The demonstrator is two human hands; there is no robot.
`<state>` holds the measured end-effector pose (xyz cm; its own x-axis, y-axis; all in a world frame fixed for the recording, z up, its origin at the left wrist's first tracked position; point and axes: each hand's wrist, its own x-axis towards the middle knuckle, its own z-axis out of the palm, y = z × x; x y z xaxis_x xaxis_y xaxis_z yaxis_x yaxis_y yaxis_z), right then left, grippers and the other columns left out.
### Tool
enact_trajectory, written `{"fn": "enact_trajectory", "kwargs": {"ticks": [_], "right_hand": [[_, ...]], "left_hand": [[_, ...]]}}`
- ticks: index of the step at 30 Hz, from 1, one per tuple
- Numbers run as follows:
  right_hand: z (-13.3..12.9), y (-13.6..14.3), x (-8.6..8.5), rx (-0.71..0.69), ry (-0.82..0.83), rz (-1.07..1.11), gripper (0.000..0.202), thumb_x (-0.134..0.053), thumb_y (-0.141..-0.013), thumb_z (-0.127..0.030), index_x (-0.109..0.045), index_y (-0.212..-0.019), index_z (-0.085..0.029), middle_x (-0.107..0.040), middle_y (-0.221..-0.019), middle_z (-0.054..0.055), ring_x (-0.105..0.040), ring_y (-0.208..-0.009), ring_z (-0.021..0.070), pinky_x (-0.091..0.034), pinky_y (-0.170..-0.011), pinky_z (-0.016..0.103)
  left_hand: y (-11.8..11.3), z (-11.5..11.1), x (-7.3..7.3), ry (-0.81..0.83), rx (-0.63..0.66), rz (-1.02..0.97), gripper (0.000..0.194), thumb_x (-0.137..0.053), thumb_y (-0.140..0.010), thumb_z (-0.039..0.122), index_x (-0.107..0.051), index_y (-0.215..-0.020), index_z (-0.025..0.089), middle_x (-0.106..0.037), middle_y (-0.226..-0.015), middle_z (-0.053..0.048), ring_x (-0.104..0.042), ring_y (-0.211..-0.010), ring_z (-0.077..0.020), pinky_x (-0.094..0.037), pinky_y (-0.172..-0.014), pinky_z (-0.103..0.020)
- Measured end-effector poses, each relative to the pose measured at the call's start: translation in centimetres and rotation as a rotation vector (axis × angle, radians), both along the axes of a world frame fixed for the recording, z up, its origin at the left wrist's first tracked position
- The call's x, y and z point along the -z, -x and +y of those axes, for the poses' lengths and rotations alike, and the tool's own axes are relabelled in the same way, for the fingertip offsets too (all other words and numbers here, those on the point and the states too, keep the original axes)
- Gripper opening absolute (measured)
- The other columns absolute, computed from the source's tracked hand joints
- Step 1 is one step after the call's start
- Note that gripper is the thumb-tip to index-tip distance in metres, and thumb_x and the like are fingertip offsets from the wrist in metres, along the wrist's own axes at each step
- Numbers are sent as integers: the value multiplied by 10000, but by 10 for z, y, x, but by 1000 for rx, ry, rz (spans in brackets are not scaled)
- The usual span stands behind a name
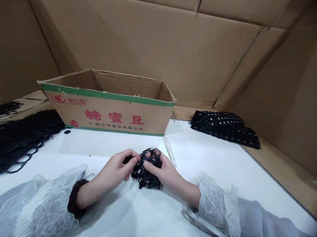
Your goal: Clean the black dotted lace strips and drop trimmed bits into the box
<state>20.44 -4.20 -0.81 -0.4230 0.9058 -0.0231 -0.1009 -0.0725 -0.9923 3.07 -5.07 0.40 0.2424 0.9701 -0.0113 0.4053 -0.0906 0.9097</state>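
Observation:
A crumpled piece of black fabric with pale dots and cut-out holes (151,173) is between my hands, just above the white table. My right hand (162,168) grips it from the right, thumb across the front and fingers behind. At its upper left edge my left hand (121,168) is closed in a pinch, thumb against index finger, on a bit of the same fabric. Exactly what lies between those fingertips is too small to make out clearly.
An open cardboard box (113,112) with red lettering stands behind my hands. Black holed fabric sheets (20,135) lie at left, folded dotted black fabric (222,126) at back right. A whitish stick-like object (169,152) rests beyond my right hand. Cardboard walls (142,35) enclose the table (209,161).

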Motion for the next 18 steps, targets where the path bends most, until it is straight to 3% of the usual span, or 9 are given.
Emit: {"fn": "enact_trajectory", "kwargs": {"ticks": [5, 10, 13, 15, 18], "right_hand": [[1, 0, 2, 4, -14, -22, 284, -631, -739, -328, -392, -822, -198, -484, -777, -28, -539, -728, 111, -458, -719, 271], [0, 0, 0, 59, -21, -82, 284, -629, -733, -321, -386, -810, -196, -451, -801, -29, -497, -781, 108, -432, -759, 264], [-2, 0, 0, 50, 7, -98, 266, -620, -722, -304, -399, -820, -195, -456, -787, -28, -491, -758, 111, -436, -745, 277], [-3, 1, 0, 59, 31, -110, 258, -621, -704, -279, -406, -822, -196, -467, -770, -29, -496, -734, 114, -439, -736, 285], [-4, 2, 0, 65, 129, -70, 267, -610, -691, -250, -378, -816, -210, -473, -722, -45, -521, -676, 112, -453, -706, 290]], "left_hand": [[-7, -11, 7, 11, 79, -49, 259, -367, -877, 416, -461, -919, 179, -412, -552, 60, -414, -463, -86, -348, -470, -205], [-15, -19, 10, -14, 127, -98, 211, -469, -842, 365, -423, -964, 199, -416, -670, 49, -384, -526, -73, -330, -489, -194], [-14, -14, 9, 57, 129, -168, 163, -452, -836, 315, -418, -939, 193, -416, -661, 51, -395, -496, -63, -329, -471, -190], [-7, -6, 5, 103, 56, -214, 116, -428, -822, 264, -416, -907, 187, -392, -586, 69, -385, -433, -59, -313, -435, -185], [5, 8, -1, 49, -129, -228, 118, -434, -775, 196, -420, -892, 185, -387, -537, 80, -388, -397, -63, -307, -415, -183]]}}
